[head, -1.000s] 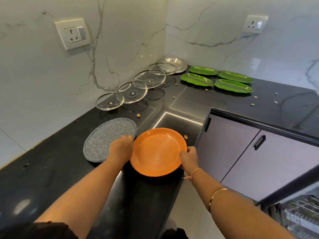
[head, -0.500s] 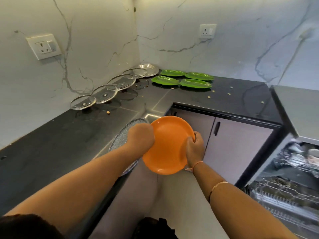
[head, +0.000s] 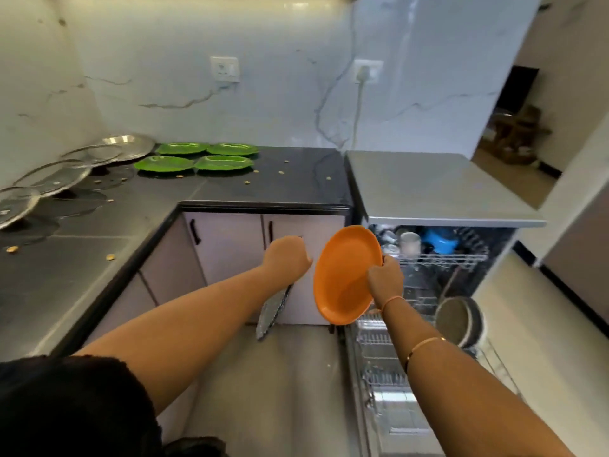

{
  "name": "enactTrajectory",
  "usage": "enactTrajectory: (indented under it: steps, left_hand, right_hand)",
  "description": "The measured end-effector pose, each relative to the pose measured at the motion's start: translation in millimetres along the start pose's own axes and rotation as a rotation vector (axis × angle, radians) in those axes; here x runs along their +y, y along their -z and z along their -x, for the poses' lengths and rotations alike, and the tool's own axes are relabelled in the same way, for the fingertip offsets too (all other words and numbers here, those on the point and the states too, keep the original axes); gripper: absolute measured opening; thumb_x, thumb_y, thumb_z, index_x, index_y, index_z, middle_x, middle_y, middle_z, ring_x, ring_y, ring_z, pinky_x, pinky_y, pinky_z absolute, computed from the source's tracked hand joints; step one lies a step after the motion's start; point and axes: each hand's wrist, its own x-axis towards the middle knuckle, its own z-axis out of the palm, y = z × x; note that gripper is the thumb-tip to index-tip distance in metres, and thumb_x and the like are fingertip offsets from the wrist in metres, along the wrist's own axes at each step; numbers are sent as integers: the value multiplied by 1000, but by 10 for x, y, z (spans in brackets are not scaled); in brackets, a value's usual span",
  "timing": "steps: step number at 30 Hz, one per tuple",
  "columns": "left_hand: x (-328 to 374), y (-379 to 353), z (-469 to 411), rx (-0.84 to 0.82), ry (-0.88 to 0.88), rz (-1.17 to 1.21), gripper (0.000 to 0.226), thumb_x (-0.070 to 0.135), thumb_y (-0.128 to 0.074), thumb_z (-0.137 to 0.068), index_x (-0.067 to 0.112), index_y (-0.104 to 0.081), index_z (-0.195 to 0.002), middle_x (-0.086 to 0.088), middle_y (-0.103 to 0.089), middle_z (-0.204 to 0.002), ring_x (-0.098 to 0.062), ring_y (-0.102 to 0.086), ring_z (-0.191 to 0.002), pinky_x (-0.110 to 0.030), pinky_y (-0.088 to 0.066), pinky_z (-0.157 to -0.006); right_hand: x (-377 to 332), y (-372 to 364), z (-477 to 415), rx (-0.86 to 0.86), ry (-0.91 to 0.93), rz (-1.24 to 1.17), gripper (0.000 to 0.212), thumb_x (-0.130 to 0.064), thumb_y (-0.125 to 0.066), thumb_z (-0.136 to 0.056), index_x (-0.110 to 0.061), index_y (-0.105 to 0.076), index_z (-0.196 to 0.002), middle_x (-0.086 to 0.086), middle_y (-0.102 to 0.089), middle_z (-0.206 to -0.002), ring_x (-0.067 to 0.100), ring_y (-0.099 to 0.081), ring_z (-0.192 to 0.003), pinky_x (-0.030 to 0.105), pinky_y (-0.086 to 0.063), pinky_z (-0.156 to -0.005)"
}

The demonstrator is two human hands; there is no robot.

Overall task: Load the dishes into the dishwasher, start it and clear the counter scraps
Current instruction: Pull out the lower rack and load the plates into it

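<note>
My right hand (head: 385,279) grips the rim of an orange plate (head: 342,275), tilted on edge in front of the open dishwasher (head: 438,258). My left hand (head: 287,258) holds a grey speckled plate (head: 273,311) that hangs edge-on below the fist, over the floor. The dishwasher's upper rack (head: 441,257) carries a glass and a blue item. Its lower rack (head: 389,351) is pulled out with a round pan (head: 459,321) in it. Several green leaf-shaped plates (head: 197,156) lie at the back of the black counter (head: 82,232).
Glass lids (head: 49,176) and a steel plate (head: 127,145) lean along the left wall. Small yellow scraps (head: 110,257) are scattered over the counter. White cabinet doors (head: 227,245) stand under it. A grey worktop (head: 438,189) tops the dishwasher.
Both plates have come off the counter and swung right toward the dishwasher. My left hand left the orange plate and now carries the grey one alone.
</note>
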Motion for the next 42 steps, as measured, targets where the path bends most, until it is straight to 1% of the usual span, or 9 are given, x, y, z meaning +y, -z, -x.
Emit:
enactTrajectory:
  steps: [4, 7, 10, 15, 19, 26, 31, 36, 42]
  left_hand:
    - [425, -302, -210, -35, -55, 128, 33, 16, -45, -90, 10, -38, -58, -3, -41, -59, -20, -42, -58, -24, -25, -47]
    - [645, -518, -369, -67, -59, 236, 38, 15, -46, -90, 14, -29, -56, -1, -33, -55, -15, -32, -51, -26, -21, -45]
    - [821, -729, -562, -96, -52, 314, 39, 15, -46, -91, 14, -27, -57, -2, -30, -55, -16, -29, -51, -27, -21, -45]
    - [1134, -1097, -1080, -172, -81, 376, 39, 17, -44, -93, 14, -26, -58, -2, -29, -56, -12, -26, -50, -27, -18, -46]
    - [1386, -1371, -1565, -251, -93, 442, 44, 18, -43, -95, 14, -25, -55, -4, -28, -54, -16, -28, -49, -29, -22, -47]
    - [1720, -1818, -2030, -364, 36, 568, 36, 25, -42, -99, 19, -26, -66, -2, -34, -64, -16, -31, -53, -30, -21, -48]
    - [2057, -2309, -2234, -385, 171, 588, 29, 25, -41, -100, 13, -31, -75, -2, -32, -66, -16, -31, -54, -29, -21, -48]
    - [2464, -2978, -2367, -314, 272, 575, 25, 24, -42, -98, 9, -34, -80, -1, -35, -65, -13, -34, -54, -29, -22, -47]
    - [2877, -4131, -2548, -206, 208, 602, 22, 22, -43, -98, 8, -37, -83, 1, -38, -63, -11, -37, -53, -22, -25, -42]
  right_hand:
    - [176, 419, -139, 107, -79, -36, 33, 5, -42, -88, 2, -47, -120, 23, -55, -116, 34, -53, -98, 34, -34, -72]
    - [335, 628, -263, 159, -123, -36, 40, 5, -42, -88, 3, -40, -129, 22, -54, -112, 34, -51, -96, 34, -33, -71]
    - [502, 793, -422, 176, -158, -2, 40, 5, -42, -86, 2, -41, -126, 22, -55, -107, 27, -46, -83, 35, -34, -68]
    - [784, 954, -866, 232, -228, 35, 43, 5, -42, -84, -2, -43, -126, 21, -57, -110, 35, -52, -94, 37, -38, -72]
    - [891, 1097, -1274, 278, -280, 77, 47, 5, -42, -82, -6, -41, -128, 20, -56, -108, 33, -51, -88, 40, -40, -71]
    - [1090, 1355, -1843, 348, -327, 88, 47, 7, -39, -85, -8, -37, -129, 20, -55, -116, 29, -48, -87, 36, -40, -70]
    - [1494, 1523, -2405, 310, -357, 138, 50, 5, -40, -87, -12, -34, -134, 17, -55, -118, 29, -50, -91, 36, -41, -72]
    - [2214, 1554, -3052, 177, -381, 220, 43, -2, -44, -92, -14, -33, -132, 13, -56, -123, 35, -55, -103, 50, -47, -86]
    - [3348, 1536, -3815, 59, -292, 239, 35, -14, -50, -95, -13, -37, -128, 15, -56, -121, 33, -56, -101, 49, -48, -89]
